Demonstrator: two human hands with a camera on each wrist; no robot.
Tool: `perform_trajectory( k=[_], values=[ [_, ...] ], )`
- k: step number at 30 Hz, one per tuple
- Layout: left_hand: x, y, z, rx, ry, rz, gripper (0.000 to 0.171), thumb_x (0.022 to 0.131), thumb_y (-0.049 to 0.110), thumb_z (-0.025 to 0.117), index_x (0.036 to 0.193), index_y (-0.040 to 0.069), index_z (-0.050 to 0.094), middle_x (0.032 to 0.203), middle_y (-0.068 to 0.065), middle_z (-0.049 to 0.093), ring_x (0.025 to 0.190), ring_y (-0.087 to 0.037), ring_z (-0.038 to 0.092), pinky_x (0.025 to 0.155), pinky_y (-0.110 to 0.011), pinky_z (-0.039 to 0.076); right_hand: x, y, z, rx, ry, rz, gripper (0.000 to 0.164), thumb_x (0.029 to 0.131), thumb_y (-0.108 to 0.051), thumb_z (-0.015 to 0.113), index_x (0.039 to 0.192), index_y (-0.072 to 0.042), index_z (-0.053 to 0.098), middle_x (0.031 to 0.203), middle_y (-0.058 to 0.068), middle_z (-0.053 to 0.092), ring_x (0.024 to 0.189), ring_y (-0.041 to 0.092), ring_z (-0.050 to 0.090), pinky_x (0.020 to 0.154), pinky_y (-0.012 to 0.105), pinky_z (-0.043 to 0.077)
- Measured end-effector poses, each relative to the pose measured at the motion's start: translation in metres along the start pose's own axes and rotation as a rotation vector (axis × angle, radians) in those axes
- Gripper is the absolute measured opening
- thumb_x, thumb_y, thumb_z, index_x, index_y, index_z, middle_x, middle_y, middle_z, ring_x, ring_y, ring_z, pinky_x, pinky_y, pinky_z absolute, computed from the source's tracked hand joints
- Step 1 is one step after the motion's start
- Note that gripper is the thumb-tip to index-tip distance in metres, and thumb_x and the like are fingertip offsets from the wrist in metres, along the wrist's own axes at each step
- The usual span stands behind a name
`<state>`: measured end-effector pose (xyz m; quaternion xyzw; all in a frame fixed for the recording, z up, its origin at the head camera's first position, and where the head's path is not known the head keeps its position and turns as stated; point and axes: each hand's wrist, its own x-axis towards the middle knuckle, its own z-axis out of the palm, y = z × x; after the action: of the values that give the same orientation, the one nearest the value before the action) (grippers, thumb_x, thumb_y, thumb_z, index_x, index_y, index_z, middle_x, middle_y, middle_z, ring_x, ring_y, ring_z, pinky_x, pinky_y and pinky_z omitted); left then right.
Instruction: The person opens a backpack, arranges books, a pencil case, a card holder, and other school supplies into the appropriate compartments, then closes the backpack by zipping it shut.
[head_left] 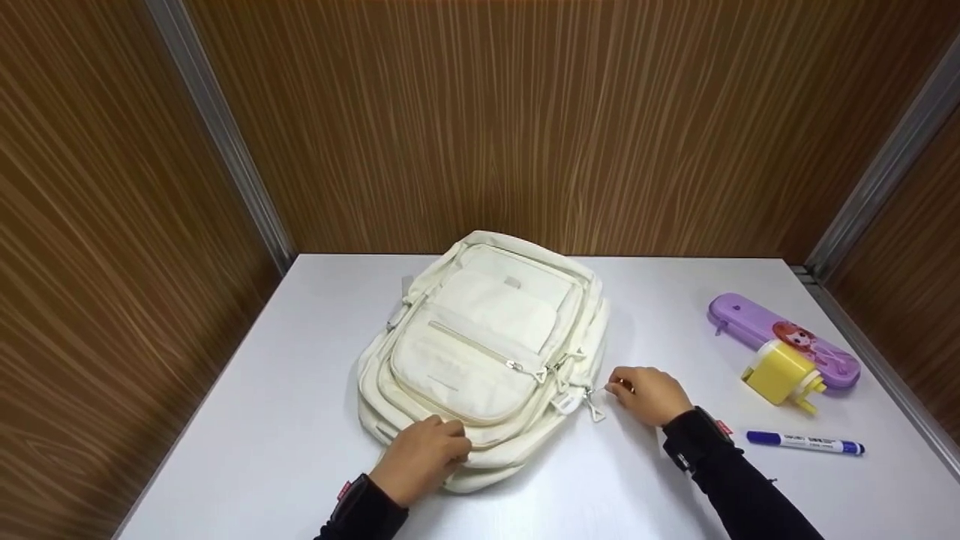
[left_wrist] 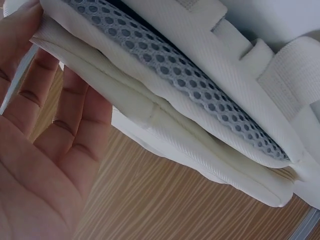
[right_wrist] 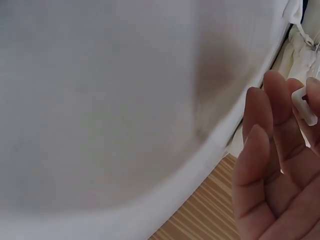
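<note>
Flat on the counter point(head_left: 262, 420), the cream backpack point(head_left: 491, 300) looks soft and floppy, best held by its edge point(left_wrist: 105, 82), where the left grip point(head_left: 422, 459) pinches while the right grip point(head_left: 651, 395) holds a zip pull point(right_wrist: 301, 109)

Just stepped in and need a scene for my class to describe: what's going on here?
A person is handling a pale bag that lies front up on a white table. The left grip holds its near edge, and the right grip pinches a small white pull at its right side. Farther right, a purple case, a yellow sharpener and a pen lie untouched by either grip.
</note>
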<state>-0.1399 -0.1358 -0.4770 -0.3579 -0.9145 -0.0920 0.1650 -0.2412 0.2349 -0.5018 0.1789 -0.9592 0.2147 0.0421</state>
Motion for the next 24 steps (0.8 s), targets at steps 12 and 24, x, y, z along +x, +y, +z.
perform_trajectory(
  k=[12, 24],
  values=[
    [-0.007, 0.002, 0.004, -0.007, 0.034, -0.048, 0.014, 0.075, 0.017, 0.078, 0.08, 0.021, 0.066, 0.082, 0.009, 0.06, 0.07, -0.012, 0.052, 0.06, -0.023, 0.041, 0.009, -0.01, -0.003, 0.017, -0.095, 0.0, 0.008, 0.086, -0.017, 0.068, 0.082, -0.012, 0.073, 0.074, -0.001, 0.066, 0.069, 0.013, 0.056, 0.065, 0.036, 0.047],
    [-0.017, -0.007, -0.006, -0.006, 0.045, -0.131, 0.017, 0.075, 0.012, 0.078, 0.084, 0.019, 0.065, 0.084, 0.006, 0.059, 0.076, -0.013, 0.054, 0.065, -0.027, 0.045, 0.026, -0.028, -0.018, 0.028, 0.098, -0.028, 0.014, 0.088, -0.02, 0.071, 0.099, -0.01, 0.07, 0.082, 0.004, 0.068, 0.063, 0.011, 0.054, 0.059, 0.032, 0.045]
  ],
)
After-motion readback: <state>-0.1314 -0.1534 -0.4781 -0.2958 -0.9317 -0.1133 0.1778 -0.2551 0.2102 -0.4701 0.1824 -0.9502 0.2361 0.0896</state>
